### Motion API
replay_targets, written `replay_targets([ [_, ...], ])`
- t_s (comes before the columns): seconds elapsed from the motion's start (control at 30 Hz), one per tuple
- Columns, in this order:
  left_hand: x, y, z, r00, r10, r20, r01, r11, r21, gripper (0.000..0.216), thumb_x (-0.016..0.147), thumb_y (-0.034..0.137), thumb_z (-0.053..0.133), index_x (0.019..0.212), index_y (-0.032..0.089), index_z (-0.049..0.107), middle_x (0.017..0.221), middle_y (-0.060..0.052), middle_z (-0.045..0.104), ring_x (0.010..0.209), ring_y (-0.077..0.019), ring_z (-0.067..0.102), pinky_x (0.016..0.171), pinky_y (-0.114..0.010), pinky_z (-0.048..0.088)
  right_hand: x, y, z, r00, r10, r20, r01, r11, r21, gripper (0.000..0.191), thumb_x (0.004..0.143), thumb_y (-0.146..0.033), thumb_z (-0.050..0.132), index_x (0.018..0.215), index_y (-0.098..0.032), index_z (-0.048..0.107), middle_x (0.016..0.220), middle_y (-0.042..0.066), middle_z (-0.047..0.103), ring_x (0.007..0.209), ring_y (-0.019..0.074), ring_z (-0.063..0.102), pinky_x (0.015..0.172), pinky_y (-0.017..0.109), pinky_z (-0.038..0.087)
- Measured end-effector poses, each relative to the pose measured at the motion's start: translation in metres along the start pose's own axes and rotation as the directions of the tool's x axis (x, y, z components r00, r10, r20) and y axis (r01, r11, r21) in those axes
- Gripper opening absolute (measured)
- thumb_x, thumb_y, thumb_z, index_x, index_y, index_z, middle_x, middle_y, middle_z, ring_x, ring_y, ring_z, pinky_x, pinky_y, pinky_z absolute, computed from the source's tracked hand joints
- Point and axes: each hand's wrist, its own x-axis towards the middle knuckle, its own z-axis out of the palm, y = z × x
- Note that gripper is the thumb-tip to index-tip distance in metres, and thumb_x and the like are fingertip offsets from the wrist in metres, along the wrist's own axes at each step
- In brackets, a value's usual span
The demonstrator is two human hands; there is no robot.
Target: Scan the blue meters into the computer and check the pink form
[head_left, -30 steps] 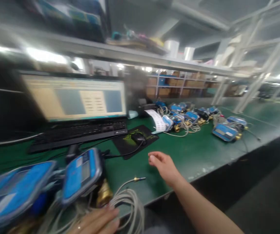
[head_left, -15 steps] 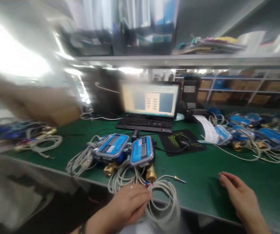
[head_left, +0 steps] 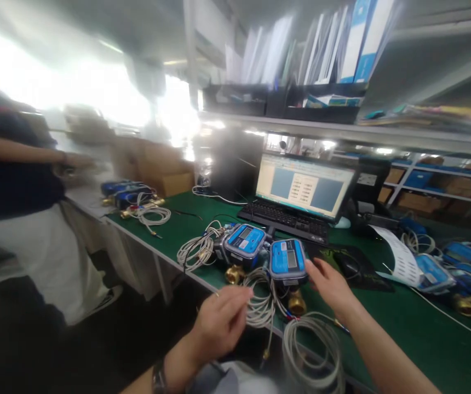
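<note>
Two blue-faced meters with brass fittings lie on the green bench; the nearer meter (head_left: 287, 261) is beside the farther meter (head_left: 245, 241). My right hand (head_left: 329, 284) reaches to the nearer meter's right edge, fingers bent and touching its housing. My left hand (head_left: 221, 319) is pinched on the grey-white cable coil (head_left: 260, 306) that runs from that meter. A second loop of cable (head_left: 311, 350) hangs over the bench's front edge. More coiled cable (head_left: 196, 250) lies left of the farther meter.
A laptop (head_left: 301, 197), a mouse on a black pad (head_left: 350, 265), a paper strip (head_left: 397, 257) and more blue meters (head_left: 444, 271) sit to the right. Another person (head_left: 17, 208) stands at the left by further meters (head_left: 126, 192) and cardboard boxes (head_left: 165, 172).
The view has swung left, bringing the person at the left into sight. My right hand moved from the bare bench onto the nearer meter. My left hand has stayed on the cable.
</note>
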Motion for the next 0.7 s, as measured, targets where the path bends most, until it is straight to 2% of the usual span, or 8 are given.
replay_targets([
  [0.1,0.018,-0.048,-0.008,0.892,-0.334,-0.304,0.38,0.919,0.106,0.029,0.088,0.02,0.05,0.117,0.019,0.046,0.101,-0.007,0.057,0.086,-0.0167,0.059,0.079,-0.032,0.052,0.005,-0.016,0.022,0.983,0.128,0.133,-0.144,0.982,0.121,0.059,0.079,-0.061,0.055,0.114,-0.013,0.055,0.103,0.013,0.063,0.089,0.025,0.061,0.069,0.033,0.05],
  [0.17,0.03,-0.082,-0.005,0.835,-0.439,-0.332,0.5,0.858,0.121,0.033,0.087,0.028,0.053,0.114,0.011,0.043,0.096,-0.011,0.056,0.079,-0.0192,0.059,0.07,-0.032,0.054,0.005,-0.018,0.031,0.98,0.15,0.129,-0.175,0.963,0.207,0.05,0.078,-0.054,0.06,0.106,-0.012,0.059,0.097,0.011,0.065,0.087,0.0234,0.06,0.066,0.03,0.048],
  [0.27,0.041,-0.115,0.007,0.839,-0.465,-0.282,0.529,0.819,0.223,0.035,0.086,0.033,0.05,0.109,0.007,0.047,0.101,-0.017,0.054,0.093,-0.0291,0.055,0.083,-0.045,0.049,0.003,-0.01,0.027,0.981,0.181,0.064,-0.192,0.915,0.354,0.043,0.074,-0.047,0.062,0.099,-0.011,0.061,0.089,0.01,0.066,0.079,0.0214,0.061,0.061,0.027,0.046],
  [0.4,0.039,-0.128,0.021,0.874,-0.417,-0.25,0.483,0.809,0.337,0.045,0.091,0.038,0.034,0.118,0.004,0.044,0.114,-0.02,0.049,0.108,-0.034,0.045,0.096,-0.05,0.037,-0.005,-0.004,-0.025,0.988,0.152,0.039,-0.149,0.829,0.539,0.036,0.072,-0.045,0.057,0.086,-0.013,0.064,0.081,0.01,0.066,0.069,0.0211,0.061,0.061,0.03,0.049],
  [0.53,0.035,-0.14,0.016,0.892,-0.409,-0.191,0.451,0.796,0.404,0.063,0.089,0.054,0.035,0.125,0.003,0.041,0.117,-0.022,0.048,0.107,-0.0386,0.044,0.095,-0.053,0.035,-0.012,-0.033,-0.093,0.987,-0.013,0.161,-0.054,0.913,0.404,0.046,0.05,-0.041,0.061,0.083,-0.011,0.068,0.077,0.013,0.067,0.064,0.0264,0.062,0.058,0.034,0.049],
  [0.6,0.036,-0.152,0.007,0.883,-0.431,-0.184,0.467,0.772,0.431,0.065,0.087,0.059,0.036,0.125,0.006,0.042,0.116,-0.02,0.05,0.106,-0.038,0.046,0.095,-0.052,0.036,-0.005,-0.053,-0.112,0.973,-0.005,0.232,-0.058,0.963,0.262,0.052,0.042,-0.042,0.058,0.083,-0.01,0.07,0.08,0.014,0.067,0.066,0.0277,0.062,0.06,0.035,0.049],
  [0.67,0.038,-0.167,-0.005,0.861,-0.478,-0.172,0.504,0.765,0.4,0.059,0.087,0.059,0.036,0.122,0.011,0.046,0.113,-0.016,0.053,0.103,-0.0345,0.05,0.094,-0.049,0.039,0.01,-0.07,-0.115,0.909,0.133,0.396,-0.17,0.984,0.06,0.057,0.038,-0.042,0.06,0.082,-0.007,0.071,0.08,0.015,0.067,0.066,0.0254,0.061,0.059,0.032,0.047],
  [0.7,0.038,-0.176,-0.013,0.847,-0.508,-0.154,0.527,0.767,0.365,0.056,0.088,0.058,0.036,0.12,0.013,0.048,0.111,-0.014,0.055,0.1,-0.0328,0.052,0.092,-0.048,0.041,0.02,-0.077,-0.11,0.829,0.218,0.514,-0.226,0.973,-0.048,0.059,0.038,-0.04,0.062,0.084,-0.004,0.071,0.08,0.016,0.067,0.065,0.0238,0.061,0.058,0.029,0.047],
])
